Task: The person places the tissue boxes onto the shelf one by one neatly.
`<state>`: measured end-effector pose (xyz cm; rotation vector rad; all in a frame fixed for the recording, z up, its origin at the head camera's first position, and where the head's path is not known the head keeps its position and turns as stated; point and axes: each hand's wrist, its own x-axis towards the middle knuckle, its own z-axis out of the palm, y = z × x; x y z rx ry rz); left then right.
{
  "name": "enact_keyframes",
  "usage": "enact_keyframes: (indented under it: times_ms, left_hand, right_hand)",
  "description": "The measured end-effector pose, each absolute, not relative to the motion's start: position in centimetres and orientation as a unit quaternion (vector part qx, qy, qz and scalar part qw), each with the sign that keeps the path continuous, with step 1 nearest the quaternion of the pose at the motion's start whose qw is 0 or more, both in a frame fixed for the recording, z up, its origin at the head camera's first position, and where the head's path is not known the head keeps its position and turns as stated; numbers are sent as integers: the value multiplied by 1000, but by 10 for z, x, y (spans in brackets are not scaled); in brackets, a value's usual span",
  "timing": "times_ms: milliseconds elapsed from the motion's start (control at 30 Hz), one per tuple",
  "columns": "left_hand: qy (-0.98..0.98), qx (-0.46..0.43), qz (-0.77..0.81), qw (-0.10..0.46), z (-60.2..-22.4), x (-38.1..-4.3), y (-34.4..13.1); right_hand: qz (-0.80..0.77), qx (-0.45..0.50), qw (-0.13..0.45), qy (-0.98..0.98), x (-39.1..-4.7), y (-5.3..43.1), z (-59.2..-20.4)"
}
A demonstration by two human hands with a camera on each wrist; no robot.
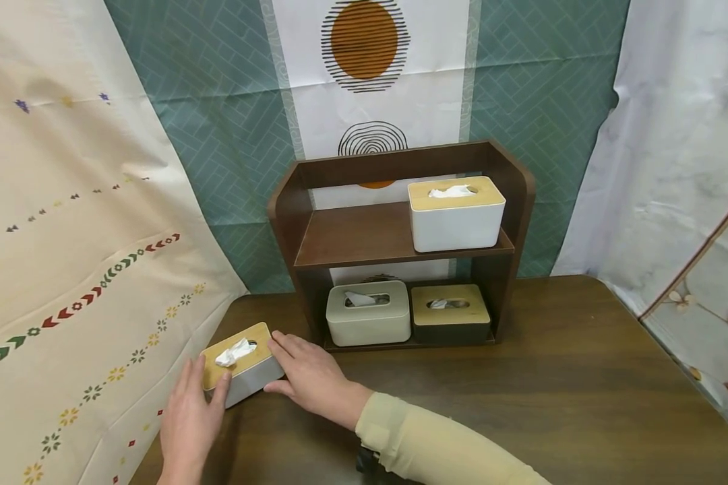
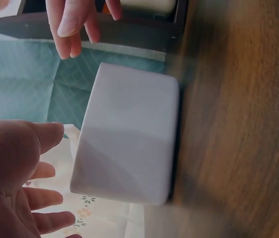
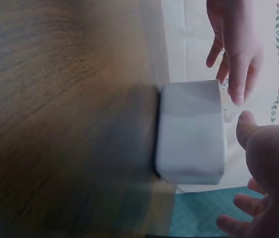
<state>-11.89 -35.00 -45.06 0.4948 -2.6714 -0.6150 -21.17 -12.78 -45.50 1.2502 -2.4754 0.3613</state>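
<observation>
A white tissue box with a light wooden lid and a tissue sticking out sits at an angle on the left part of the table. My left hand is at its near left end, fingers loosely spread. At the opposite end is my right hand, thumb apart from the straight fingers. In the left wrist view the box's plain side faces the camera, with a gap between it and the left thumb. The right wrist view shows the box resting on the tabletop, both hands beside its upper edge with relaxed fingers.
A dark brown two-tier shelf stands at the back. Its upper tier holds a larger white tissue box; below are a beige tissue box and a dark one with a wooden lid. A patterned curtain borders the table's left.
</observation>
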Motion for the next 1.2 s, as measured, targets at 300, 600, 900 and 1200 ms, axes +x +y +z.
enact_keyframes:
  times_ms: [300, 600, 900, 1200]
  left_hand:
    - [-945, 186, -226, 146, -459, -121, -352]
    - [-947, 188, -214, 145, -466, -122, -354]
    - [-947, 196, -211, 142, -470, -120, -354]
    - [-946, 191, -210, 153, -470, -122, -353]
  right_hand:
    - [136, 446, 152, -872, -214, -137, -463]
    - [151, 428, 116, -884, -215, -142, -470]
    - [164, 428, 84, -885, -217, -146, -474]
    - [178, 420, 79, -886, -218, -153, -480]
